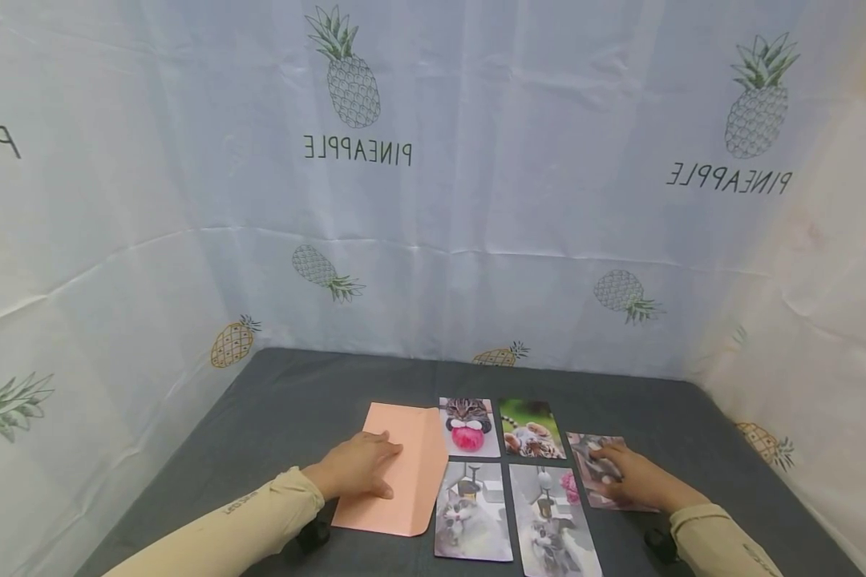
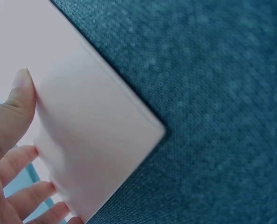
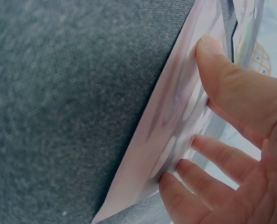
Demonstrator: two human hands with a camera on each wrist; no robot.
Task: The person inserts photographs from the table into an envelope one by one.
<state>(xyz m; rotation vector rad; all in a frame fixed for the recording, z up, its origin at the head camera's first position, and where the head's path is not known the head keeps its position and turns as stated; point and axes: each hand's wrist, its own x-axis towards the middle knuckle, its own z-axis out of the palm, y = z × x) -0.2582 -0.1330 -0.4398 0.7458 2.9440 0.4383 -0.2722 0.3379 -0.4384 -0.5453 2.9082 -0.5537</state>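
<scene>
My left hand (image 1: 357, 466) rests on a peach-coloured envelope (image 1: 404, 510) with its flap side toward the right. In the left wrist view the thumb and spread fingertips touch the envelope (image 2: 99, 121) and do not pinch it. On the right, my right hand (image 1: 641, 478) touches a glossy photo card (image 1: 584, 450), which the hand partly covers. Its thumb and fingertips lie spread on the card (image 3: 141, 161) in the right wrist view. Between the hands lie a card of a cat with a pink pompom (image 1: 469, 433), a tiger card (image 1: 534, 437), and two grey-white cat cards, left (image 1: 472, 521) and right (image 1: 556, 525).
The cards and envelope lie flat on a dark cloth-covered table (image 1: 317, 385). White curtains with pineapple prints (image 1: 476, 200) enclose the table at the back and both sides.
</scene>
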